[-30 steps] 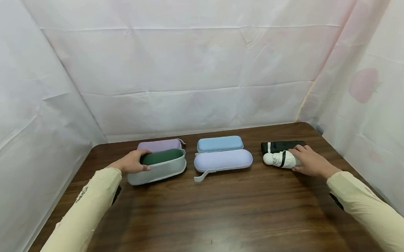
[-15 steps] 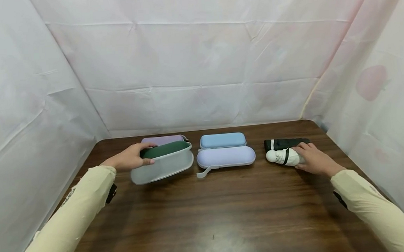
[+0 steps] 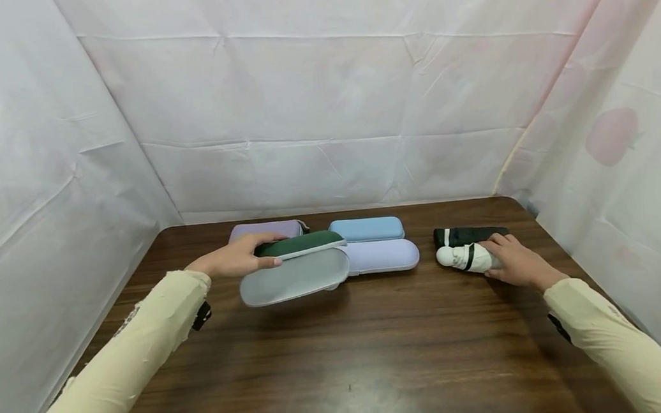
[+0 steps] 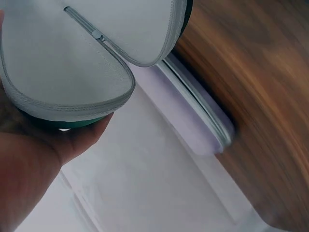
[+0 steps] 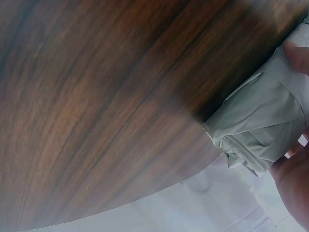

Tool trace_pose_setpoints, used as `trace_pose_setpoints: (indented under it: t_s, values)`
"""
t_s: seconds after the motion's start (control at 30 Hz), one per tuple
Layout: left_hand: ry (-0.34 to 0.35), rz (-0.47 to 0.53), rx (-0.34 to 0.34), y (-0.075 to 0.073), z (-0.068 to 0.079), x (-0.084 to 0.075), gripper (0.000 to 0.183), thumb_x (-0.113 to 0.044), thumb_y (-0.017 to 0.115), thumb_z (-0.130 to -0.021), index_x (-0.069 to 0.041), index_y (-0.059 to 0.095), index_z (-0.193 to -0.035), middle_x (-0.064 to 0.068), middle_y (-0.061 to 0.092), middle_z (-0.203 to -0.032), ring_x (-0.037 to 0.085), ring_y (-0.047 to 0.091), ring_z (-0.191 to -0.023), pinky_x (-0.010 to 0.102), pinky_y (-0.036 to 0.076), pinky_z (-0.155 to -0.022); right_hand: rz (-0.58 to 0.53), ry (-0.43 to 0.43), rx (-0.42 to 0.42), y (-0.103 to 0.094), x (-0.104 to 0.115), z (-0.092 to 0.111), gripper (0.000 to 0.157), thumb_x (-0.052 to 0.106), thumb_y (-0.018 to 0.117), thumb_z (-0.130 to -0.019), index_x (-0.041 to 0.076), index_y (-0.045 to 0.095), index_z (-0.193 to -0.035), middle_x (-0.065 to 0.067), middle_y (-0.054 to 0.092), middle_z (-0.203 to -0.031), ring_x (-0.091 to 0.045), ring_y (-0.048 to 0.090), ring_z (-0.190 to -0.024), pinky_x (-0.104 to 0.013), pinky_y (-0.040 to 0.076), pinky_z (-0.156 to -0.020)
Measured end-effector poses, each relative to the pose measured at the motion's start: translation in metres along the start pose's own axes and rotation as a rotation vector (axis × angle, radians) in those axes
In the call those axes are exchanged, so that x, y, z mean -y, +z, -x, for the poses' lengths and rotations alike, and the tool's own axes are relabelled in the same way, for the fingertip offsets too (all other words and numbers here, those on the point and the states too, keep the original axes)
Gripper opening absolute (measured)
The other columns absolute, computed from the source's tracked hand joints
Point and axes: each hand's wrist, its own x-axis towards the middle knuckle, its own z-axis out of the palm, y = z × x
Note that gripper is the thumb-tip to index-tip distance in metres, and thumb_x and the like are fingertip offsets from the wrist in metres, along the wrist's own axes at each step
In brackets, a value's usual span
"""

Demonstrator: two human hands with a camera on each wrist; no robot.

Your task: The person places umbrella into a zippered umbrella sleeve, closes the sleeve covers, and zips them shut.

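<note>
My left hand (image 3: 245, 254) grips a dark green zip case (image 3: 304, 242) that is unzipped and spread apart, its grey lining facing me. In the left wrist view the zip's slider (image 4: 97, 35) sits at the fold between the two halves. The case is tilted over the table and overlaps the end of a pale lavender case (image 3: 382, 256). At the right, my right hand (image 3: 517, 262) holds a folded white umbrella (image 3: 462, 257) lying on the table. Its loose cloth end (image 5: 256, 125) pokes out past the hand in the right wrist view.
Behind the left hand lies a purple case (image 3: 265, 229). A light blue case (image 3: 365, 229) sits behind the lavender one, and a black folded umbrella (image 3: 473, 235) lies behind the white one. White sheeting (image 3: 322, 92) surrounds the back and sides of the brown table (image 3: 340, 346).
My left hand has lifted the green case and moved it right, tilting it and spreading it wider, so its lining shows. The right hand stays on the white umbrella.
</note>
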Motion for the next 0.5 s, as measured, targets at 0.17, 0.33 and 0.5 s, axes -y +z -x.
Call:
trace_pose_setpoints:
  t_s: [0.17,0.33,0.5]
  values:
    - [-0.007,-0.005,0.046,0.013,-0.013,-0.019,0.057,-0.029,0.057,-0.096,-0.014,0.037,-0.147,0.008,0.047,-0.137,0.024,0.046,-0.119,0.048,0.038,-0.096,-0.004,0.000,0.005,-0.001,0.001,0.000,0.056,0.013,0.078,-0.078,-0.003,0.054,-0.127,-0.021,0.050,-0.115,-0.038,0.045,-0.099,-0.054,0.044,-0.077]
    - [-0.003,-0.022,0.102,0.028,-0.030,-0.036,0.057,-0.035,0.055,-0.097,-0.019,0.037,-0.148,0.005,0.047,-0.137,0.021,0.048,-0.118,0.047,0.039,-0.096,-0.003,0.006,0.008,-0.001,0.001,0.002,0.056,0.013,0.077,-0.079,-0.004,0.054,-0.127,-0.021,0.050,-0.115,-0.038,0.045,-0.099,-0.055,0.044,-0.077]
    - [0.027,-0.034,0.156,0.044,-0.053,-0.050,0.058,-0.035,0.054,-0.097,-0.019,0.034,-0.149,0.005,0.037,-0.148,0.022,0.043,-0.129,0.044,0.036,-0.101,0.000,0.003,0.001,-0.002,0.000,0.004,0.055,0.012,0.078,-0.079,-0.003,0.054,-0.127,-0.019,0.050,-0.114,-0.037,0.045,-0.100,-0.054,0.044,-0.078]
